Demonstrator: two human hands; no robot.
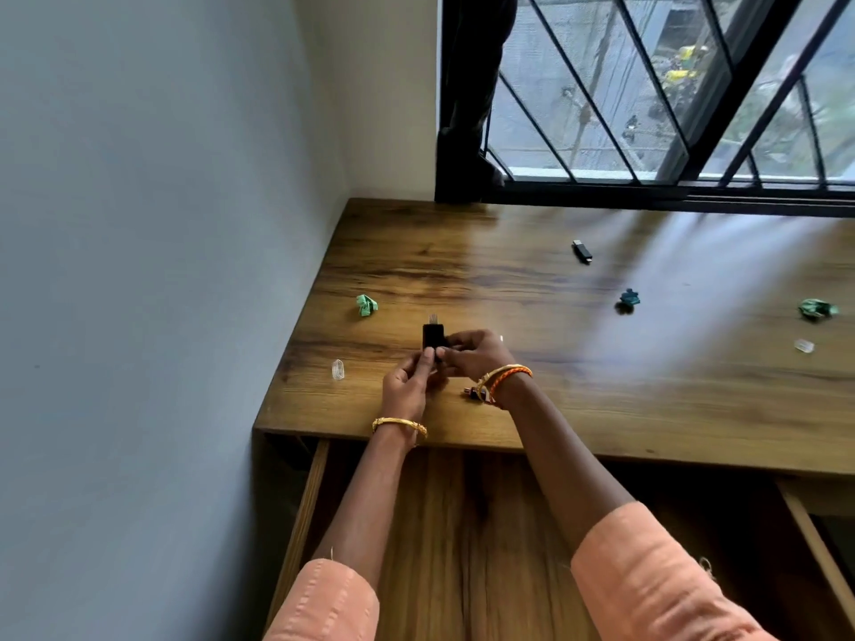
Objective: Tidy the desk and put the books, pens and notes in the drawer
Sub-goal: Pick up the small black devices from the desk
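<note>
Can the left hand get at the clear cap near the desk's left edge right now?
Probably not yet: the path to the clear cap is open desk, but the left hand is busy, holding the small black device together with the right hand.

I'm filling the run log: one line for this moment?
hands: left hand and right hand hold small black object | desk: green paper wads, black stick | drawer: open

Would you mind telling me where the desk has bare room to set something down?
The widest bare patch runs along the desk's front edge, right of the right hand. Another lies in the back left corner, between the window frame and the green crumpled note. It is crowded around both hands, with the left hand on the black object.
</note>
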